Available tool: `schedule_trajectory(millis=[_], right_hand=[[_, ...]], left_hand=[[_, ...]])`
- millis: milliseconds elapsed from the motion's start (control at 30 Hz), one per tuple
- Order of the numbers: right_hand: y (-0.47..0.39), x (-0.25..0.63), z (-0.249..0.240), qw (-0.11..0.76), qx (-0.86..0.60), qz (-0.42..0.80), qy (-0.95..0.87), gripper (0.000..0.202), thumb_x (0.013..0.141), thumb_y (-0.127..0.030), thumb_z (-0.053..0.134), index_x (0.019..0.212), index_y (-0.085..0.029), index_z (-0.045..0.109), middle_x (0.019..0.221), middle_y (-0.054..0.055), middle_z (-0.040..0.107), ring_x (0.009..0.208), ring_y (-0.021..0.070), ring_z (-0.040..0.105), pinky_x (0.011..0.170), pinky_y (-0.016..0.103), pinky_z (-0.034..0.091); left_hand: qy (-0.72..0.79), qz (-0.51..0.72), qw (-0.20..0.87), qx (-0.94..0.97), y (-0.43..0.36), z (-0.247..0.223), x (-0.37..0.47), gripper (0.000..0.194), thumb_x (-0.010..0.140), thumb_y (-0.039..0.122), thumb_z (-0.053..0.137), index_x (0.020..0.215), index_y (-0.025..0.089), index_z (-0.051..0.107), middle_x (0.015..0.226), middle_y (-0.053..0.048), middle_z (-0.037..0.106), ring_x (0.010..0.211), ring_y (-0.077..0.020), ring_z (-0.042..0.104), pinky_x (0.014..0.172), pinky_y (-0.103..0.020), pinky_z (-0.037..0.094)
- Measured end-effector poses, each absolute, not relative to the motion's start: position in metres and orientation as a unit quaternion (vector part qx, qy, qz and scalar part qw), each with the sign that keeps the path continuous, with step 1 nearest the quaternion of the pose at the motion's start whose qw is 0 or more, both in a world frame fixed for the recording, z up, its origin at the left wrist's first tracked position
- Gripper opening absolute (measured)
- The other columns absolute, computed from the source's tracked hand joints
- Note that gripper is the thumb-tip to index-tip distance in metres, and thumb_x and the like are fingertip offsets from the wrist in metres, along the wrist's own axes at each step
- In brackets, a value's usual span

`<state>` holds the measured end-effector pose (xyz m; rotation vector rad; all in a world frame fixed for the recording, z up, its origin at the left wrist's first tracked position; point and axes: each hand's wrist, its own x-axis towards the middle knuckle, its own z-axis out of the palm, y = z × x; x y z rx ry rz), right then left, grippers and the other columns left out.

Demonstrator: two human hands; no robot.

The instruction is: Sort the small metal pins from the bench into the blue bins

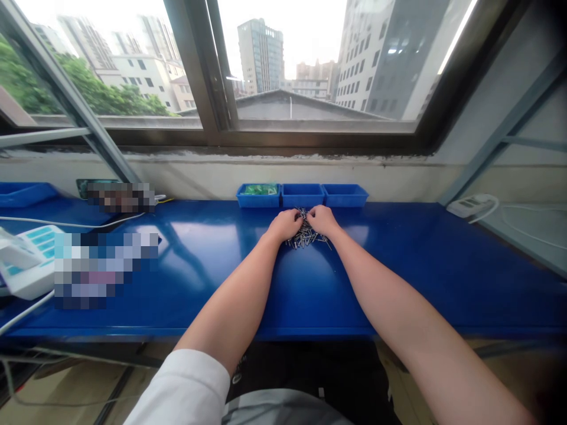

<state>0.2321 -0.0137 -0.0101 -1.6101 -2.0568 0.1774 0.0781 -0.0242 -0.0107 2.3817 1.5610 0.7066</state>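
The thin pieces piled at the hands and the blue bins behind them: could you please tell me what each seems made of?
Thin pieces: probably metal, shiny, judging by their silvery glints.
Blue bins: likely moulded plastic, satin, judging by thin, evenly coloured walls.

"What's on the blue tabletop (310, 295)?"

"A loose pile of thin metal pieces (305, 239), with the left hand (283, 225) and the right hand (323, 221) at either side of it, close together."

"Gripping any?"

"Too small to tell."

"And behind the pile?"

"Three blue bins (303, 200) in a row, green stuff (261, 189) in the leftmost. Beyond them, a window (212, 138) looks onto buildings (260, 56)."

"Off to the sides?"

"A white machine (31, 283) at the left, a white box (470, 205) with a cord at the right."
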Motion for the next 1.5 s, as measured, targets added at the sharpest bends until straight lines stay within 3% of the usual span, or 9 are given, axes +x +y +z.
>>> schedule_trajectory(millis=[167,333,467,633,767,1033,1200,1400,1500], right_hand=[[-0.016,0.231,-0.006,0.365,-0.588,0.045,-0.72,0.02,0.084,-0.023,0.048,0.082,-0.015,0.067,0.099,0.009,0.068,0.102,0.0226,0.054,0.091,0.032,0.039],[-0.018,0.231,-0.006,0.407,-0.514,0.15,-0.741,0.019,0.085,-0.024,0.045,0.086,-0.017,0.063,0.082,0.004,0.067,0.076,0.0162,0.059,0.076,0.027,0.044],[-0.017,0.231,-0.006,0.443,-0.479,0.236,-0.72,0.015,0.078,-0.031,0.056,0.082,-0.017,0.061,0.076,0.002,0.067,0.07,0.0152,0.061,0.068,0.026,0.046],[-0.016,0.233,-0.006,0.482,-0.472,0.291,-0.678,0.022,0.076,-0.04,0.058,0.077,-0.018,0.058,0.066,0.001,0.065,0.055,0.0127,0.056,0.058,0.025,0.045],[-0.016,0.235,-0.007,0.502,-0.482,0.303,-0.651,0.029,0.075,-0.046,0.058,0.076,-0.018,0.059,0.065,0.001,0.065,0.05,0.0119,0.053,0.052,0.025,0.044],[-0.015,0.238,-0.006,0.527,-0.46,0.253,-0.669,0.022,0.065,-0.036,0.066,0.074,-0.016,0.067,0.073,0.003,0.068,0.069,0.0162,0.062,0.068,0.027,0.05],[-0.015,0.24,-0.008,0.537,-0.441,0.267,-0.668,0.021,0.063,-0.035,0.068,0.073,-0.016,0.07,0.07,0.003,0.07,0.068,0.0177,0.063,0.065,0.028,0.049],[-0.024,0.241,0.003,0.581,-0.522,0.145,-0.607,0.018,0.068,-0.031,0.061,0.069,-0.017,0.071,0.069,0.004,0.07,0.069,0.0201,0.065,0.07,0.03,0.049],[-0.022,0.247,0.006,0.588,-0.564,0.083,-0.574,0.022,0.071,-0.029,0.057,0.079,-0.016,0.073,0.075,0.006,0.071,0.073,0.0215,0.065,0.077,0.033,0.049]], left_hand=[[0.524,0.275,0.09,0.801,-0.025,-0.01,0.079,0.035,0.088,0.037,0.047,0.114,0.019,0.062,0.116,-0.009,0.065,0.106,-0.0234,0.06,0.093,-0.032,0.045],[0.504,0.346,0.075,0.788,-0.026,-0.008,0.081,0.035,0.088,0.031,0.048,0.119,0.018,0.06,0.119,-0.008,0.063,0.109,-0.0204,0.058,0.097,-0.03,0.044],[0.459,0.382,0.067,0.799,-0.026,-0.007,0.08,0.031,0.087,0.021,0.047,0.113,0.017,0.064,0.113,-0.007,0.066,0.104,-0.0181,0.06,0.095,-0.027,0.045],[0.46,0.371,0.069,0.804,-0.025,-0.006,0.078,0.026,0.089,0.026,0.046,0.097,0.021,0.07,0.1,-0.005,0.07,0.093,-0.0182,0.063,0.088,-0.028,0.047],[0.498,0.367,0.068,0.783,-0.025,-0.006,0.078,0.025,0.089,0.027,0.046,0.097,0.021,0.07,0.098,-0.005,0.071,0.092,-0.0188,0.063,0.087,-0.029,0.047],[0.508,0.365,0.065,0.778,-0.023,-0.007,0.078,0.026,0.089,0.024,0.045,0.095,0.021,0.07,0.098,-0.004,0.072,0.092,-0.0188,0.063,0.085,-0.028,0.048],[0.506,0.369,0.066,0.777,-0.021,-0.009,0.078,0.023,0.088,0.024,0.049,0.093,0.021,0.071,0.095,-0.004,0.072,0.09,-0.0198,0.064,0.084,-0.029,0.049],[0.496,0.415,0.049,0.761,-0.017,-0.013,0.077,0.036,0.084,0.025,0.058,0.119,0.017,0.061,0.104,-0.006,0.07,0.096,-0.0199,0.063,0.09,-0.031,0.048],[0.503,0.413,0.036,0.758,-0.015,-0.016,0.076,0.037,0.083,0.02,0.057,0.119,0.016,0.06,0.108,-0.007,0.067,0.097,-0.0199,0.062,0.088,-0.031,0.049]])
